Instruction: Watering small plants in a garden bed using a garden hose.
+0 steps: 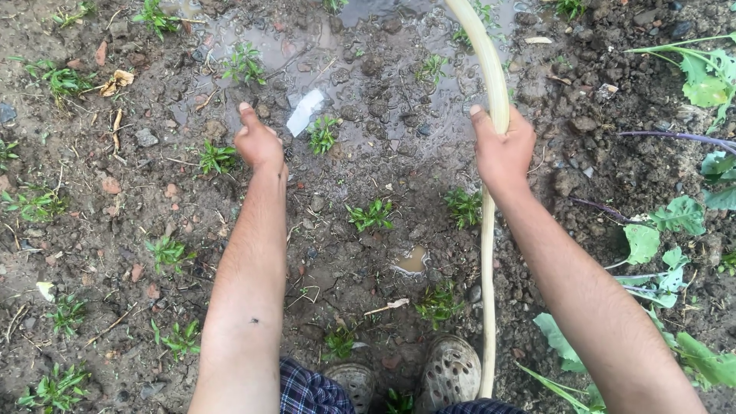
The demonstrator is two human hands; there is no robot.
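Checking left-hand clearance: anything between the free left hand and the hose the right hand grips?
Nothing raised. Between the left hand and the hose in the right hand lie only wet soil, small seedlings and a white scrap.

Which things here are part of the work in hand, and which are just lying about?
In use: pale hose, gripped by the right hand; left hand, closed and empty; wet soil; seedlings.
Lying about: white scrap, stones, leafy plants.

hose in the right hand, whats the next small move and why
Probably swing the hose left a little with the right hand. Water already pools in the mud ahead, while the soil around the seedlings near the empty left hand looks drier.
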